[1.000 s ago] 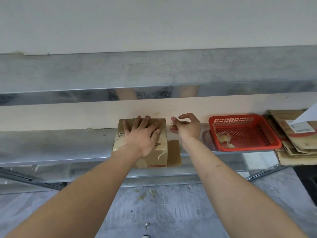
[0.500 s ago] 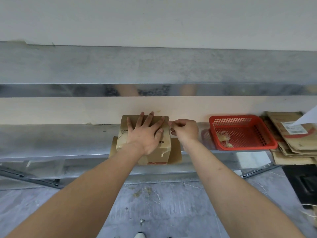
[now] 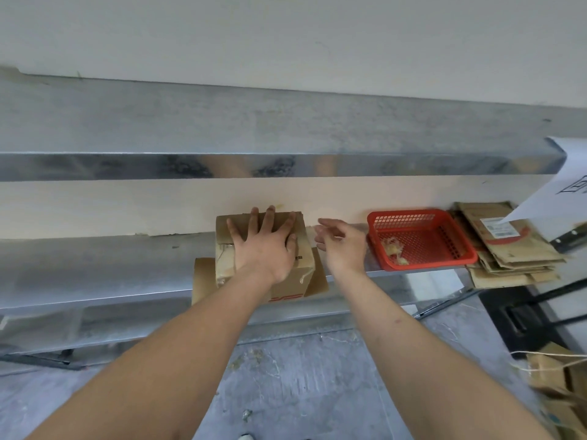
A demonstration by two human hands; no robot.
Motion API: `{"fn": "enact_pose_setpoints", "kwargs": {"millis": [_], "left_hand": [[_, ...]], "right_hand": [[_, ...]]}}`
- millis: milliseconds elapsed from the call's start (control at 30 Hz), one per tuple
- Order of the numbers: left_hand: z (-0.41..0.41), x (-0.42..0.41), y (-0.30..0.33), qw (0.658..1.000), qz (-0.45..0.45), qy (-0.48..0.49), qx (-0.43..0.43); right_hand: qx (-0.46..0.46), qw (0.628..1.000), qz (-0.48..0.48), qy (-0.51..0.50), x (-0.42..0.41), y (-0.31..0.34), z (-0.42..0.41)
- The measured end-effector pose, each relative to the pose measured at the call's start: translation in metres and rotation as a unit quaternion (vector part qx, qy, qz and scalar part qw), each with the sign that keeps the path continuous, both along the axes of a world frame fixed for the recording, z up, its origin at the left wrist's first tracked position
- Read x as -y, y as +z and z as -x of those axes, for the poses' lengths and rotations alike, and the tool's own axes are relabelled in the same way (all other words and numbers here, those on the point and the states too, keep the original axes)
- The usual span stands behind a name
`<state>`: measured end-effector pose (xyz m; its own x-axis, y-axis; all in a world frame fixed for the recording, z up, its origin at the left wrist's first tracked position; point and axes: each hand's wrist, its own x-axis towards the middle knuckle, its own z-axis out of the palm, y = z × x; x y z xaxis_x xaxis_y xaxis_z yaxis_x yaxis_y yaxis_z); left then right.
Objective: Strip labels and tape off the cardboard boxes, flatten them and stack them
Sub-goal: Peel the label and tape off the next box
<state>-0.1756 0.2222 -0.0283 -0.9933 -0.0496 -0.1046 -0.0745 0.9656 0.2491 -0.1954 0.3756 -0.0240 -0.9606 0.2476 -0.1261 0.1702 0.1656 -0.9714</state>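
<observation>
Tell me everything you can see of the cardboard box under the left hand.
The cardboard box is small, brown and still assembled, standing on the metal shelf against the wall. Scraps of clear tape cling to its left side; red print marks its front. Flaps splay out at both sides. The left hand presses flat on top.

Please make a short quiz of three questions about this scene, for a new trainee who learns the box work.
1. True or false: the left hand lies flat, fingers spread, on top of the cardboard box.
2. What lies in the red basket? A) scraps of peeled tape or label B) a knife C) a roll of tape
3. Fill in: right of the basket lies a stack of ______ cardboard.

Key
1. True.
2. A; small pale scraps lie in its left corner.
3. Flattened. The right hand is beside the box, fingers relaxed, holding nothing visible.
</observation>
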Motion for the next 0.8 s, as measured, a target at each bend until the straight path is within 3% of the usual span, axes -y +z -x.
{"fn": "enact_pose_setpoints", "kwargs": {"millis": [100, 233, 500, 667, 800], "left_hand": [[-0.003, 0.002, 0.001, 1.000, -0.004, -0.011, -0.008], [0.000, 0.003, 0.002, 1.000, -0.016, -0.011, -0.005], [0.002, -0.012, 0.001, 0.999, -0.027, 0.044, -0.006], [-0.003, -0.021, 0.003, 0.997, -0.033, 0.074, -0.013], [-0.006, -0.026, 0.003, 0.997, -0.023, 0.078, -0.010]], "right_hand": [[0.018, 0.996, 0.060, -0.059, 0.005, 0.006, 0.007], [0.030, 0.997, 0.062, -0.027, 0.014, 0.009, 0.016], [0.056, 0.982, -0.129, 0.123, 0.005, -0.005, 0.036], [0.102, 0.988, 0.013, 0.118, -0.004, -0.002, 0.040], [0.080, 0.986, 0.118, 0.086, -0.011, -0.006, 0.032]]}}
